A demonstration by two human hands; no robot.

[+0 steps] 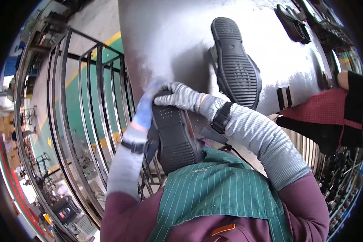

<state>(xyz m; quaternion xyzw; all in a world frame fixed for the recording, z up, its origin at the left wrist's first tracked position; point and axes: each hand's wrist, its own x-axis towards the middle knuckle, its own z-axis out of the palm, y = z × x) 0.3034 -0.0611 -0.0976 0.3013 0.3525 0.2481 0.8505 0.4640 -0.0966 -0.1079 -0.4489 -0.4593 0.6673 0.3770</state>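
Right hand (180,94) grasps the upper end of a black-soled shoe (175,139), thumb laid across the sole; the left hand (146,108) is at the same end's nine o'clock edge, too blurred to tell whether it grips or merely presses. Sole facing up, the shoe sits near mid-view, its six o'clock end close to the green apron (226,189). Should either hand lose hold, it could slip toward the barred rack (70,80) at ten o'clock (smooth gloves might not help). A careless right forearm could knock the other shoe (238,72), sole up at one o'clock on the shiny table (157,24). Both uppers are largely hidden, as are the left fingertips; glare washes out the tabletop.
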